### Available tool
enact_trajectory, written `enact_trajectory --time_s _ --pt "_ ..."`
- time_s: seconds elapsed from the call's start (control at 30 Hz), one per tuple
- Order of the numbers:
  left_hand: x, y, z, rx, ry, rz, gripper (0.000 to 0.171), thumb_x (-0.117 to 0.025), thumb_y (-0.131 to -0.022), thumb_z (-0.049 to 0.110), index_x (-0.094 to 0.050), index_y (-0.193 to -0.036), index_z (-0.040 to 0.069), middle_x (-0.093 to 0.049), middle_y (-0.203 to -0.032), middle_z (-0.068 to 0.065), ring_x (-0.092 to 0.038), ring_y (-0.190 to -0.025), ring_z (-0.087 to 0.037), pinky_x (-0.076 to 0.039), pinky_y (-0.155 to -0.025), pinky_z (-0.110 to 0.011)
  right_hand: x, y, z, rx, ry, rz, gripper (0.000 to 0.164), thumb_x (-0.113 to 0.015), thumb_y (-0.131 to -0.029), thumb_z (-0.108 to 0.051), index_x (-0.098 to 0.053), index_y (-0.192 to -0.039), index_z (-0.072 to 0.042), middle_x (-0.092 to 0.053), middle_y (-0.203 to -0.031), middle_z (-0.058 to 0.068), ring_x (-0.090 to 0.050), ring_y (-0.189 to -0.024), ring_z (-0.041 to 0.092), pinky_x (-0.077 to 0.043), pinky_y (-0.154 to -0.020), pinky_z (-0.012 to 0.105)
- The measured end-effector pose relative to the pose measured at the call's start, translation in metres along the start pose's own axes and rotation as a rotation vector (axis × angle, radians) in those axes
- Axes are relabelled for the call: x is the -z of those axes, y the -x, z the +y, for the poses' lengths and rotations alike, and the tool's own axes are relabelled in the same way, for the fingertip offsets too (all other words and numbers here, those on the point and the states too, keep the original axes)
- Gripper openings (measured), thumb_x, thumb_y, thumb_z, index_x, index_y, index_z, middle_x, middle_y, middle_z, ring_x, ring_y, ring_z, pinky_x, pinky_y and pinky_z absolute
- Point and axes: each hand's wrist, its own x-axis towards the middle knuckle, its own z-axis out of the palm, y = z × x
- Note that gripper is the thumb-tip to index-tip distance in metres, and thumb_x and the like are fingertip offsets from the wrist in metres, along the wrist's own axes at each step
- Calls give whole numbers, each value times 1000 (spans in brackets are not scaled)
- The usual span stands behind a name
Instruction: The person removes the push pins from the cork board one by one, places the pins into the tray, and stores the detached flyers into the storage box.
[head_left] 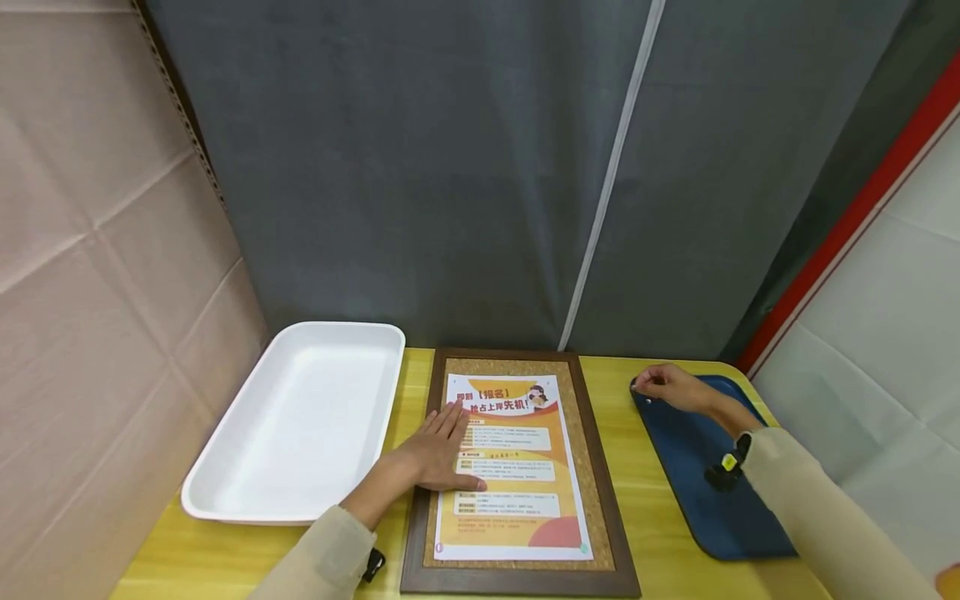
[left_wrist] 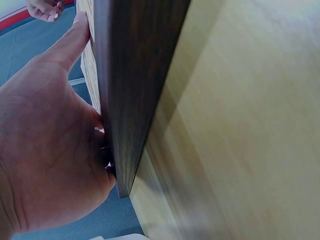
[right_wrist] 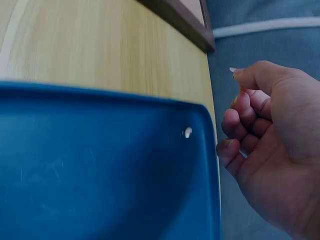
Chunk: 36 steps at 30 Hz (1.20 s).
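Observation:
A printed orange-and-white poster (head_left: 517,517) lies on a cork board (head_left: 596,500) with a dark brown wooden frame (head_left: 611,500). My left hand (head_left: 438,450) rests on the poster's left side, fingers spread and straight; the left wrist view shows the palm (left_wrist: 50,140) beside the frame's edge (left_wrist: 130,90). Above the far left corner of the blue tray (head_left: 697,483), my right hand (head_left: 671,387) pinches a small whitish push pin (right_wrist: 233,69) between thumb and finger, the finger partly hidden. Another small pin (right_wrist: 187,132) lies inside that tray corner.
A deep white tray (head_left: 300,433) stands left of the board on the yellow wood-grain table (head_left: 622,433). A grey curtain (head_left: 420,183) hangs behind the table. Pale panels (head_left: 97,292) close off the left side, and a red-edged white panel (head_left: 885,308) the right.

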Motion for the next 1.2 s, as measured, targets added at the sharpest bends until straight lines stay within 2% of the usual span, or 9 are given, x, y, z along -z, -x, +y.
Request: enact_trajectory --time_s 0.17,0.33,0.53,0.63,0.97,1.2 --pt "-5 -2 -3 -8 18 5 123 -60 -90 81 -15 -168 -3 -4 -176 -23 -6 -164 -37 -13 -132 -51 4 6 11 -11 27 16 21 -54 -111 -9 -65 -108 8 -68 -104 19 -63 -93 29 -56 -82 40" --pt "-19 -10 -12 -19 22 32 126 -60 -88 83 -12 -168 -1 0 -177 -21 -2 -164 -37 -10 -132 -52 6 10 18 -21 45 42 20 -54 -111 -7 -67 -106 8 -70 -104 19 -65 -95 28 -56 -82 37" --pt "-27 -17 -17 -19 26 39 128 -60 -86 85 -11 -169 0 2 -177 -20 0 -164 -35 -9 -132 -52 6 14 29 -64 68 59 18 -56 -109 -5 -68 -105 8 -71 -103 17 -63 -93 25 -53 -78 27" --pt "-24 -15 -15 -17 25 28 127 -59 -87 84 -10 -169 0 2 -177 -20 0 -164 -35 -9 -132 -52 5 16 34 -87 75 63 16 -56 -107 -2 -68 -104 8 -71 -102 17 -64 -93 25 -53 -78 25" --pt "-12 -6 -7 -5 8 10 124 -58 -90 82 -12 -169 -1 -1 -177 -20 -3 -165 -35 -10 -133 -50 4 20 47 -122 104 64 15 -57 -106 -2 -68 -103 8 -70 -99 14 -62 -90 23 -53 -77 30" --pt "-1 0 0 13 1 2 121 -62 -89 80 -18 -168 -2 -8 -177 -21 -10 -164 -34 -14 -132 -49 2 20 48 -132 106 60 13 -59 -106 -2 -68 -103 6 -70 -97 12 -61 -89 22 -52 -77 31"
